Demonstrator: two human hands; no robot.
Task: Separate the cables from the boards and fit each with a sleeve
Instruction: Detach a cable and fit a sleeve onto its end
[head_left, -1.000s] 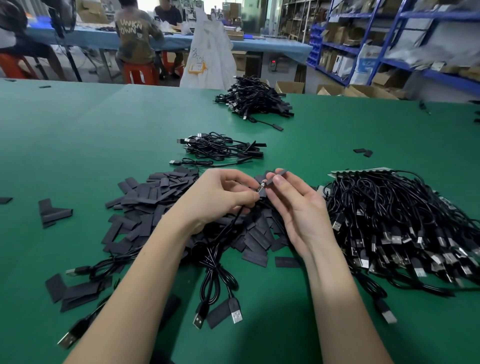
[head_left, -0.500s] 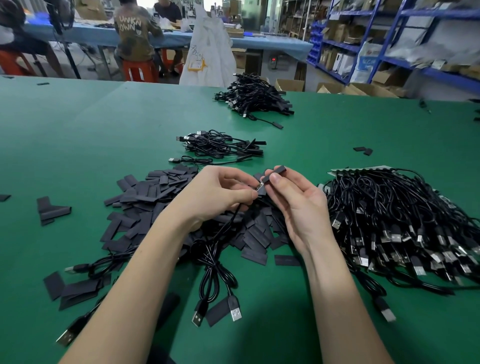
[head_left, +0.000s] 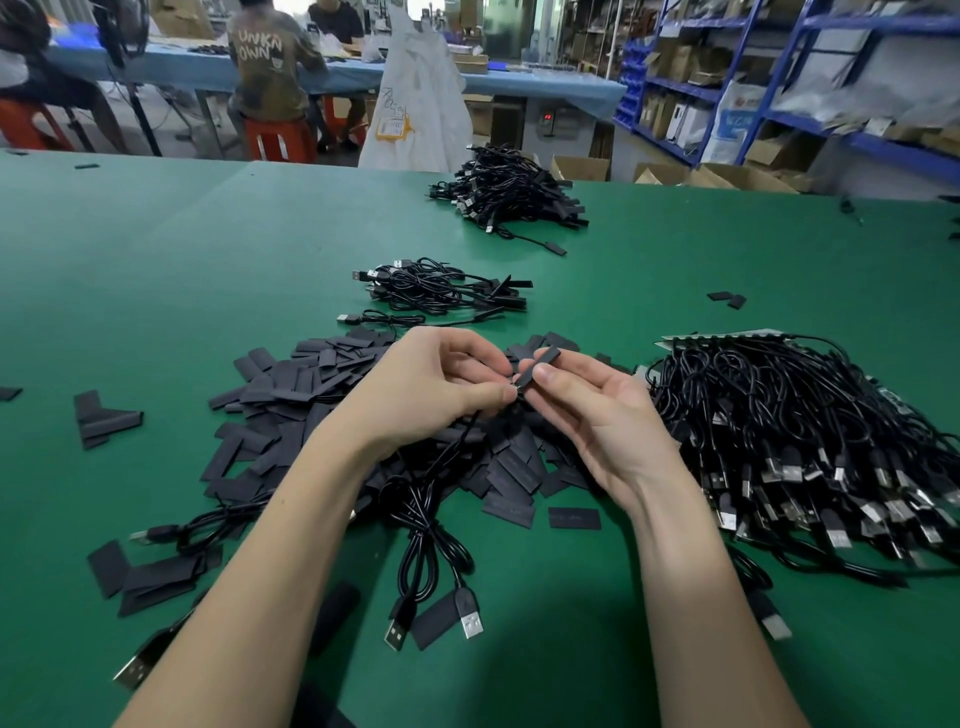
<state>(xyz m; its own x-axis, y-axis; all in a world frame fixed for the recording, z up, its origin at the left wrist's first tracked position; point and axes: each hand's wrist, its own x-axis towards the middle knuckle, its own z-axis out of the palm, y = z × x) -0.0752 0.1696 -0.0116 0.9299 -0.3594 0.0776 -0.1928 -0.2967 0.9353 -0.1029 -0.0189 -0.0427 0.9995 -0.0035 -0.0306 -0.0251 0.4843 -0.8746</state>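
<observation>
My left hand (head_left: 431, 389) pinches the end of a black cable (head_left: 426, 514) whose USB plugs lie near the table's front. My right hand (head_left: 597, 410) pinches a flat black sleeve (head_left: 537, 366) between thumb and fingers, and the sleeve's lower end meets the cable tip at my left fingertips. Under both hands spreads a heap of loose black sleeves (head_left: 291, 405). To the right lies a big pile of black cables still on boards (head_left: 810, 447), with a board edge (head_left: 727, 335) showing at its back.
A small bunch of sleeved cables (head_left: 441, 288) lies beyond my hands and a larger pile (head_left: 509, 189) sits farther back on the green table (head_left: 156, 270). Stray sleeves (head_left: 101, 418) lie at left. People sit at a blue table behind; shelves stand at right.
The sleeve in my right hand has slid down over the cable tip, so the metal end seen earlier is now mostly covered. Both hands stay close together.
</observation>
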